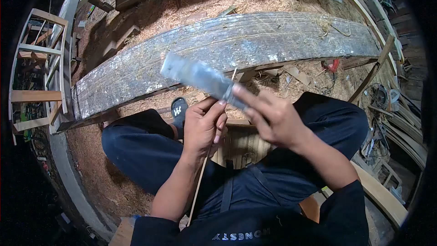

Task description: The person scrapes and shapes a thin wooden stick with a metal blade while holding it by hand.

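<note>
My right hand (268,116) is wrapped round a wide metal blade (195,75), which is smeared by motion and points up and to the left. Just left of it, my left hand (203,125) pinches a thin light strip (199,187). The strip runs down past my left forearm, and its upper tip shows above the blade. Where blade and strip cross, I cannot tell whether they touch. Both hands are above my lap, in front of a long weathered plank (227,41).
A wooden frame (41,70) stands at the far left. Shavings (182,2) cover the ground behind the plank. A red-handled tool (333,65) lies beyond my right knee. Curved strips (405,141) are stacked at the right. A sandal (179,107) is by my left knee.
</note>
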`<state>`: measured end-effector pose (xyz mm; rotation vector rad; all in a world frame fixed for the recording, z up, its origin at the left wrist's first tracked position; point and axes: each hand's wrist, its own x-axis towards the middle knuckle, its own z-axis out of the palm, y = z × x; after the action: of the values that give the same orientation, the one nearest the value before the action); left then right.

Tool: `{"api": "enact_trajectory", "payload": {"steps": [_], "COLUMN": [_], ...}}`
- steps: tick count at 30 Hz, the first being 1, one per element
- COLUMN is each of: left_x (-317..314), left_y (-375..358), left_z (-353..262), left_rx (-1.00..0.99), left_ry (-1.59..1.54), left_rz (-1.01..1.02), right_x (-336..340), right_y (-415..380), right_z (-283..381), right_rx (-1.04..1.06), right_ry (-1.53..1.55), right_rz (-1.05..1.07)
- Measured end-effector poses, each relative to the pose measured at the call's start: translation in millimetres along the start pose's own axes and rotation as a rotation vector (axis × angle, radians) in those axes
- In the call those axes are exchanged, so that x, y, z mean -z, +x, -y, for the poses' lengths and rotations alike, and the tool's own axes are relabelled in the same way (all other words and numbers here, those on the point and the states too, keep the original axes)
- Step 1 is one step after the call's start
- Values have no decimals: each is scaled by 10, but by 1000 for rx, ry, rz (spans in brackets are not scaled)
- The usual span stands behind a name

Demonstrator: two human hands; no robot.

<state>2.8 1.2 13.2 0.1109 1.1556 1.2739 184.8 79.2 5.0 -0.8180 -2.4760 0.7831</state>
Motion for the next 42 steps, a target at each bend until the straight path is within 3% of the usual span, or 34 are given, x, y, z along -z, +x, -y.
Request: {"api": "enact_trajectory", "payload": {"steps": [5, 7, 9, 11, 15, 17, 21, 23, 25, 29, 31, 35, 37, 42], "left_x": [22, 47, 39, 17, 31, 6, 54, 68, -14, 56, 40, 57, 81, 9], "left_y": [-39, -20, -19, -42, -29, -23, 19, -3, -16, 23, 22, 44, 21, 50], "left_z": [-14, 2, -7, -48, -25, -36, 0, -5, -54, 1, -20, -7, 1, -4], "left_rx": [16, 59, 67, 31, 78, 39, 53, 85, 52, 77, 50, 44, 65, 36], "left_ry": [-8, 34, 26, -39, 22, -34, -50, -33, -23, -39, -71, -35, -22, -4], "left_rz": [13, -59, -83, 30, -63, 9, 13, -24, 10, -40, 44, 41, 11, 12], "right_x": [32, 51, -49, -10, -26, -4, 11, 35, 19, -31, -25, -15, -34, -24], "right_y": [31, -33, -47, 35, -27, 42, 26, 36, 84, -3, 61, -1, 21, 9], "right_z": [-11, 80, 17, -84, 62, 1, 91, 83, -24, 46, -67, 31, -52, 36], "right_rx": [-109, -28, -13, -74, 48, -109, 28, -49, -105, 10, -89, 43, -64, 21], "right_ry": [-9, 56, 63, -17, 73, 84, 40, 81, 18, 95, 54, 52, 57, 86], "right_rz": [-33, 84, -1, -56, 10, -34, 18, 65, -36, 7, -50, 17, -8, -15]}}
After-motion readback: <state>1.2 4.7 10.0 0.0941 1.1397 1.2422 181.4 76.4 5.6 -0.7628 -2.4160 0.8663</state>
